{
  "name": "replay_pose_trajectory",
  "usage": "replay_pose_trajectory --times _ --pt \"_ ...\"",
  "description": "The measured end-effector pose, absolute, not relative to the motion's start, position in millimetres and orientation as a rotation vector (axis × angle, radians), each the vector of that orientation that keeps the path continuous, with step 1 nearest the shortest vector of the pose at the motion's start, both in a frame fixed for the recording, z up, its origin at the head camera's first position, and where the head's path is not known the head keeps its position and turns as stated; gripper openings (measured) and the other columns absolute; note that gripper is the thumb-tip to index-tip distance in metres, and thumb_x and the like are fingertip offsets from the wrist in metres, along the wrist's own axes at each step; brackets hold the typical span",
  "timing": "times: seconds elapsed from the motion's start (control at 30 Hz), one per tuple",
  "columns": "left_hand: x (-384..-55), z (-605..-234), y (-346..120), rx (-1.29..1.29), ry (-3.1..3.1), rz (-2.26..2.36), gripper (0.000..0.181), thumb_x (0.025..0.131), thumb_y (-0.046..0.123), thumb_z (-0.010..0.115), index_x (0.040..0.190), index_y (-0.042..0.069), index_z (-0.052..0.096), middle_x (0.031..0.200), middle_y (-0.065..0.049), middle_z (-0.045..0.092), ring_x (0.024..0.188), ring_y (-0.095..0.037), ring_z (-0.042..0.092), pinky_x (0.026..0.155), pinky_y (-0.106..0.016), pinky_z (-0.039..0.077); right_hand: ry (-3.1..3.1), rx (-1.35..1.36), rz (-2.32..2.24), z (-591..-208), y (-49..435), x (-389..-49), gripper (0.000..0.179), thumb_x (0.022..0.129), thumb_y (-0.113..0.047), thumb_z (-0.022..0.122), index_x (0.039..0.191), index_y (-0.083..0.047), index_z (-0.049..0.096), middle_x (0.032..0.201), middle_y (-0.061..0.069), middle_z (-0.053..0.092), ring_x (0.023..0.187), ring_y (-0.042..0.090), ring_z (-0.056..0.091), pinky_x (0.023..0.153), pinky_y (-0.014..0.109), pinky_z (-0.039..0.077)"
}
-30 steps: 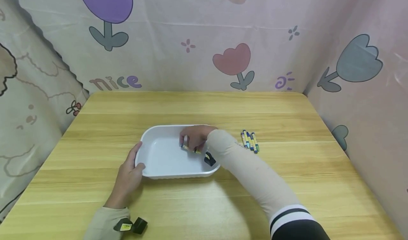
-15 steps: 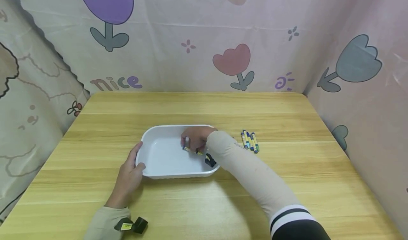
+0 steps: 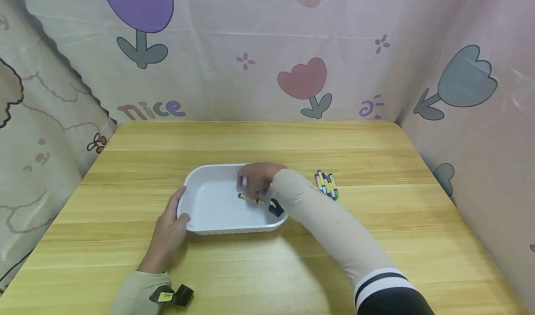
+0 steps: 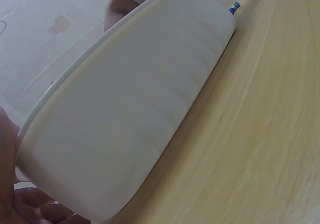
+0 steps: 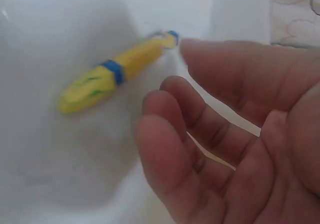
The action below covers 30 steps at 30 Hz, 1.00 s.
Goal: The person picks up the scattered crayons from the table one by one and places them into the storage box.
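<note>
A white plastic tray (image 3: 213,208) stands on the wooden table. My left hand (image 3: 169,226) grips its left end, thumb over the rim; in the left wrist view its fingers (image 4: 37,204) curl under the tray's corner. Inside the tray lies a yellow crayon (image 3: 251,198) with blue bands. Just above it is my right hand (image 3: 260,178), inside the tray's right half. The right wrist view shows the thumb and fingers bent loosely and apart, with a gap between them and the crayon (image 5: 137,59), which has a yellow-green tip.
Several more crayons (image 3: 326,185) lie side by side on the table (image 3: 376,222), right of the tray. A black camera mount (image 3: 275,208) on the right wrist overlaps the tray's right end. Behind the table hangs a printed curtain (image 3: 217,78).
My right fingers have let go of the crayon and risen slightly, leaving it on the tray floor. The left hand keeps its grip on the tray, which stays in place.
</note>
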<state>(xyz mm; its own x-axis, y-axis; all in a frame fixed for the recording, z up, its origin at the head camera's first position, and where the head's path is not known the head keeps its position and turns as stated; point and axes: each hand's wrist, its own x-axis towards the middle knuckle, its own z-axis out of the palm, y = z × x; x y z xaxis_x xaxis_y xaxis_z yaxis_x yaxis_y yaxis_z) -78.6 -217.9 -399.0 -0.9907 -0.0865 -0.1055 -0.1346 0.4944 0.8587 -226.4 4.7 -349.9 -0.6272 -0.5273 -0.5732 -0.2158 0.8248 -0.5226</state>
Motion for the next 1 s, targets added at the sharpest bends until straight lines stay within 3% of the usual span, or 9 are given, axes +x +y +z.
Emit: replay_pose_trajectory --times 0.17,0.4,0.63,0.83,1.0 --pt "-78 -399 -218 -0.190 2.671 1.556 0.069 0.094 0.002 0.037 0.157 0.014 0.011 0.161 -0.014 0.008 0.144 -0.041 0.011 0.112 -0.061 0.016 2.225 -0.628 -0.602 -339 9 -233 0.029 0.090 -0.007 0.063 0.118 -0.015 0.060 0.104 0.006 0.058 0.082 0.019 0.060 0.067 0.027 0.057" --pt "-78 -399 -218 -0.171 2.668 1.567 0.069 0.094 0.002 0.037 0.157 0.014 0.011 0.161 -0.014 0.009 0.144 -0.040 0.010 0.112 -0.060 0.016 2.173 -0.658 -0.751 -325 34 -244 0.035 0.095 -0.012 0.060 0.129 -0.007 0.055 0.111 0.012 0.061 0.093 0.027 0.064 0.071 0.032 0.058" --pt "-78 -400 -219 -0.163 2.669 1.557 0.069 0.095 0.002 0.037 0.157 0.015 0.011 0.161 -0.014 0.009 0.144 -0.041 0.010 0.112 -0.060 0.016 2.112 -0.621 -0.933 -320 84 -253 0.038 0.096 -0.013 0.056 0.133 -0.004 0.049 0.118 0.024 0.057 0.092 0.030 0.062 0.073 0.040 0.058" --pt "-79 -402 -220 -0.156 2.672 1.560 0.070 0.093 0.002 0.037 0.157 0.013 0.011 0.161 -0.014 0.008 0.145 -0.039 0.009 0.114 -0.059 0.014 2.055 -0.478 -1.080 -327 128 -256 0.040 0.096 -0.015 0.047 0.133 0.001 0.044 0.114 0.025 0.055 0.095 0.039 0.060 0.079 0.052 0.056" --pt "-79 -403 -221 -0.138 2.679 1.575 0.070 0.093 0.001 0.037 0.157 0.013 0.012 0.161 -0.015 0.009 0.144 -0.040 0.010 0.113 -0.059 0.015 2.097 -0.399 -1.050 -332 163 -255 0.046 0.095 -0.019 0.043 0.135 0.004 0.042 0.110 0.023 0.055 0.090 0.037 0.060 0.075 0.047 0.056"
